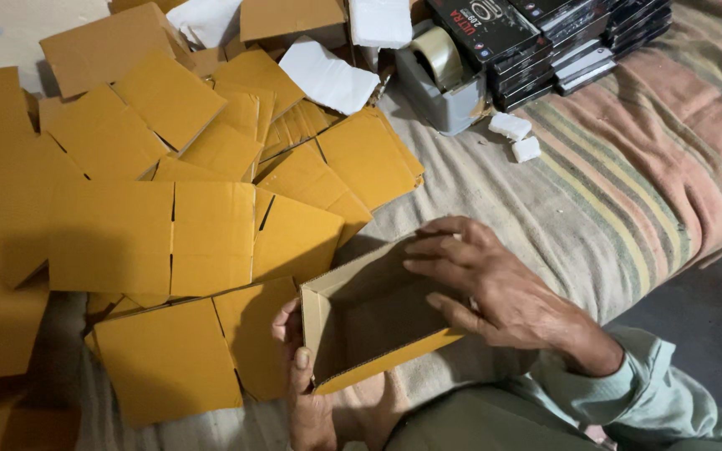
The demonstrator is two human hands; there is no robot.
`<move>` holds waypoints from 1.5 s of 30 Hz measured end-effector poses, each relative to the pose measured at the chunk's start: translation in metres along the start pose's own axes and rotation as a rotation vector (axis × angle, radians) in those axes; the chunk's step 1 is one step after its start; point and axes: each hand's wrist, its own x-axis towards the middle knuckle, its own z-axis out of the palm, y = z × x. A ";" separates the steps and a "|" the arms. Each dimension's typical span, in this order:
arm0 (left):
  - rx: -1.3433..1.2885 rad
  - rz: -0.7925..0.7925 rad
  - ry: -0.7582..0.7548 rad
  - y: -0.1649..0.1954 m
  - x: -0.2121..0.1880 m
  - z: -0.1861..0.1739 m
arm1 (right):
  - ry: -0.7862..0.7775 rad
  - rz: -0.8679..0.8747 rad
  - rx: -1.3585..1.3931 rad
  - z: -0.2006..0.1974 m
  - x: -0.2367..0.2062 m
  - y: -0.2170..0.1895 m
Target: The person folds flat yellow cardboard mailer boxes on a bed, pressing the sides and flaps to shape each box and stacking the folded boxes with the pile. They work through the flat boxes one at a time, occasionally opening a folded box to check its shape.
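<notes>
Head view, looking down at a half-folded small cardboard box (369, 317), yellow outside, brown inside, sitting just below frame centre, toward 6 o'clock. Left hand (304, 392) grips the box's near left corner, thumb on the outer wall, fingers curled round the edge; clamped on the cardboard. Right hand (482, 284) comes in from 4 o'clock, fingers spread and flat, pressing over the far wall and into the open box; not closed around anything, just touching it. Pale green sleeve (653, 392) at 5 o'clock. Big heap of flat yellow box blanks (127, 234) fills 9 to 11 o'clock, some overlapping, one touching the box's left side. Grey tape dispenser (440, 83) with a tape roll at 12 o'clock, stack of black flat packages (545, 42) at 1 o'clock just beside it. Two small white foam bits (518, 138) near the dispenser. White sheets (327, 77) at 12 o'clock on the blanks. Striped blanket (645, 167) underneath, 2 to 3 o'clock.
</notes>
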 end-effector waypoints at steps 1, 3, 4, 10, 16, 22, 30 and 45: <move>-0.044 0.025 -0.035 -0.003 0.006 0.000 | -0.051 0.008 -0.022 -0.003 0.005 -0.002; -0.054 0.198 -0.214 -0.010 0.014 0.000 | -0.123 -0.032 -0.060 -0.008 0.011 -0.005; -0.058 0.282 -0.302 -0.009 0.014 -0.001 | -0.146 -0.082 -0.073 -0.009 0.013 -0.006; 0.629 0.034 -0.217 0.006 0.007 -0.008 | 0.014 -0.036 0.331 0.009 0.001 -0.006; 0.795 0.130 -0.135 0.004 0.011 0.007 | 0.338 0.213 0.243 0.047 -0.028 -0.002; -0.146 0.082 0.067 0.009 -0.004 0.035 | 0.433 0.358 0.055 0.071 -0.023 0.005; 0.673 0.146 -0.096 0.020 0.003 0.020 | 0.474 0.133 -0.295 0.071 -0.022 0.008; 0.494 -0.214 -0.003 0.012 -0.010 0.021 | -0.258 -0.077 -0.292 0.093 0.014 -0.046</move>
